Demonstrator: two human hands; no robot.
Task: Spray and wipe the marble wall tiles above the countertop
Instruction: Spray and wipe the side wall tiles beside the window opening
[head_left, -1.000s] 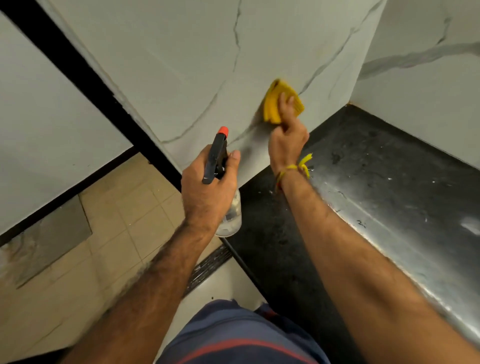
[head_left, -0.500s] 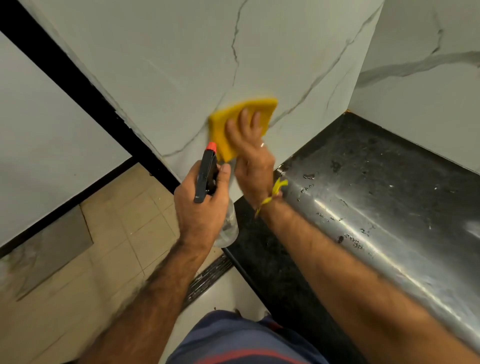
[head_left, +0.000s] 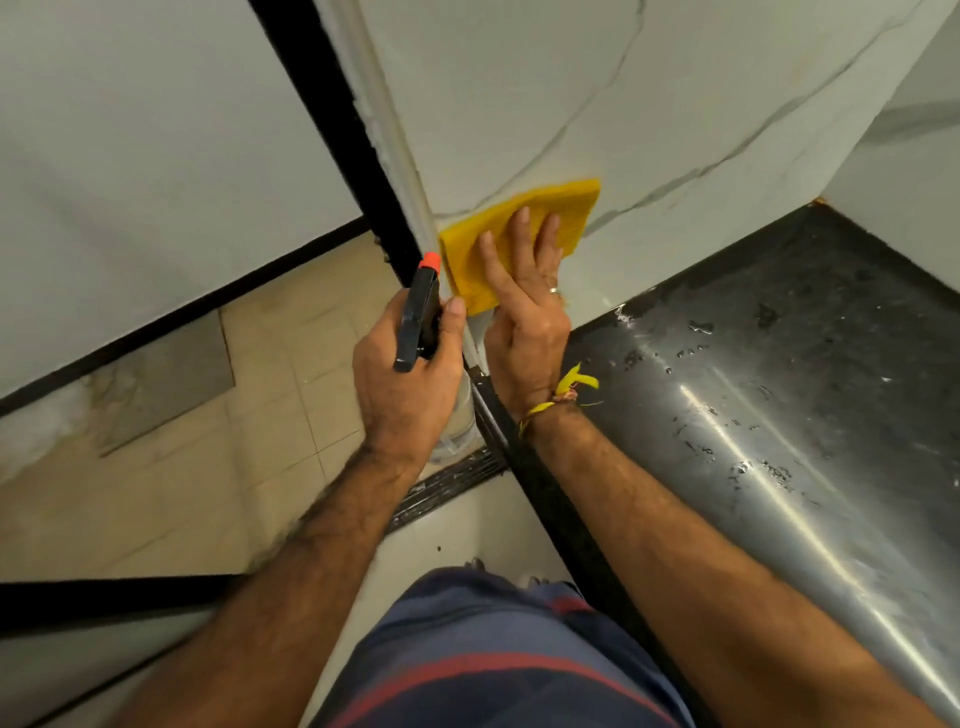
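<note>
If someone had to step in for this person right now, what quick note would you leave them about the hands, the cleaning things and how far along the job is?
Left hand: grips the spray bottle upright, orange nozzle toward the wall, beside the counter's end.
Right hand: fingers straight, presses the yellow cloth flat on the marble wall tile, low down near its left edge, just above the black countertop.
Done: wiping is under way on this lower patch; droplets sit on the countertop.
Left: cannot tell how much of the tile above, or of the right-hand wall, has been wiped; carry on there, respraying as needed.
</note>
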